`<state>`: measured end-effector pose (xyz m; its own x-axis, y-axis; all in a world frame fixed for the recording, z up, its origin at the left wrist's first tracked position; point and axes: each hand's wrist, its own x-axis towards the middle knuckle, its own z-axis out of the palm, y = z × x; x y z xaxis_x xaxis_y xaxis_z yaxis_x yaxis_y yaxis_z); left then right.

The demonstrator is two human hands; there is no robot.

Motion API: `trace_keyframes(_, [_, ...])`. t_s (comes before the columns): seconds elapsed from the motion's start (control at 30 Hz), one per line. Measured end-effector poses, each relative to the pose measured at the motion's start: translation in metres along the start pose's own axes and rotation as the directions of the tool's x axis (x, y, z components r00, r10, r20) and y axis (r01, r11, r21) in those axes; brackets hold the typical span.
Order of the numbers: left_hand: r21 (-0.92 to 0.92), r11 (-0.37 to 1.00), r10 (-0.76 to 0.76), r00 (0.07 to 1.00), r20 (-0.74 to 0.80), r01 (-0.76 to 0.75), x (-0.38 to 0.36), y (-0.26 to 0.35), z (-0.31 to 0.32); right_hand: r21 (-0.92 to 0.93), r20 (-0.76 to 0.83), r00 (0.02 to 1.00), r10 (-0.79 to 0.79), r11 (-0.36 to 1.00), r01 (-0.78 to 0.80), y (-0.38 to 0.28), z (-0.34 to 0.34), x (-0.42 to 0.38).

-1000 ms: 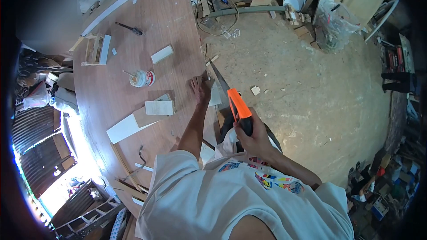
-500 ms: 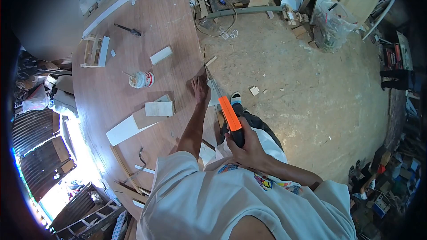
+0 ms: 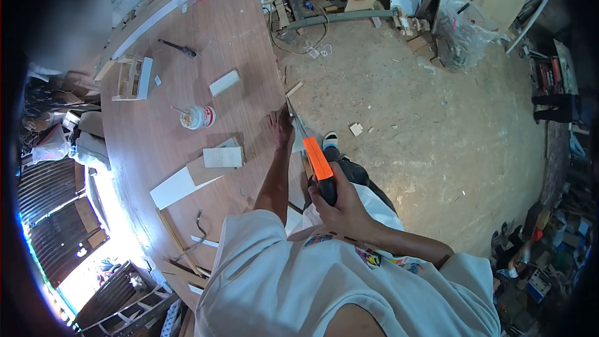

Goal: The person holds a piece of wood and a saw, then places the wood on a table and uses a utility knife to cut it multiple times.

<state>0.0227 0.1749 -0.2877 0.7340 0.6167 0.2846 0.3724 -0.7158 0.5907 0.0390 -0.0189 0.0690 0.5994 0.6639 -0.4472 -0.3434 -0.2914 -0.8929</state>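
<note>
My right hand (image 3: 340, 203) is wrapped round the black grip of a hand saw (image 3: 318, 158) with an orange handle. The saw's narrow blade points up and left, its far end at the table edge beside my left hand (image 3: 279, 128). That hand rests at the right edge of the wooden table (image 3: 243, 106), fingers toward the tabletop. A pale board (image 3: 298, 139) shows just below the table edge, between the hand and the saw. Whether my left fingers grip anything is hard to see.
On the table are a white block (image 3: 224, 82), a glue jar (image 3: 201, 117), stacked boards (image 3: 223, 156), a screwdriver-like tool (image 3: 179, 47), a small wooden frame (image 3: 133, 78) and a clamp (image 3: 198, 228). Scraps (image 3: 355, 129) lie on the floor. A plastic bag (image 3: 465, 31) stands behind.
The saw and my right hand have shifted slightly left and down along the blade's line. My left hand stays at the table edge. The view has moved a little.
</note>
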Motion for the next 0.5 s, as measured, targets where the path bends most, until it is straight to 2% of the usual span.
trace_keyframes(0.1, [0.008,1.0,-0.028,1.0,-0.001,0.028,-0.002,-0.003,0.001,0.047,0.024,0.999,0.046,0.998,-0.047,-0.004,0.004,0.015])
trace_keyframes(0.2, [0.004,0.999,-0.038,0.999,-0.011,0.038,-0.003,-0.002,-0.001,0.111,0.062,0.996,-0.068,0.992,0.061,-0.004,0.004,0.052])
trace_keyframes(0.27, [0.005,0.999,-0.048,0.999,-0.001,0.048,-0.003,-0.002,-0.002,0.146,0.054,0.998,-0.016,0.989,0.007,-0.005,0.007,0.081])
trace_keyframes(0.33, [-0.002,0.999,-0.046,0.999,0.009,0.046,-0.003,-0.001,-0.004,0.193,0.058,0.981,0.185,0.962,-0.193,-0.015,0.008,0.112])
trace_keyframes(0.4, [-0.012,0.998,-0.056,0.998,0.017,0.056,-0.002,0.001,-0.005,0.151,0.075,0.968,0.238,0.957,-0.247,-0.008,0.008,0.142])
trace_keyframes(0.5, [-0.021,0.998,-0.058,0.998,0.018,0.059,-0.001,0.007,-0.009,0.192,0.072,0.96,0.272,0.94,-0.281,0.025,0.011,0.173])
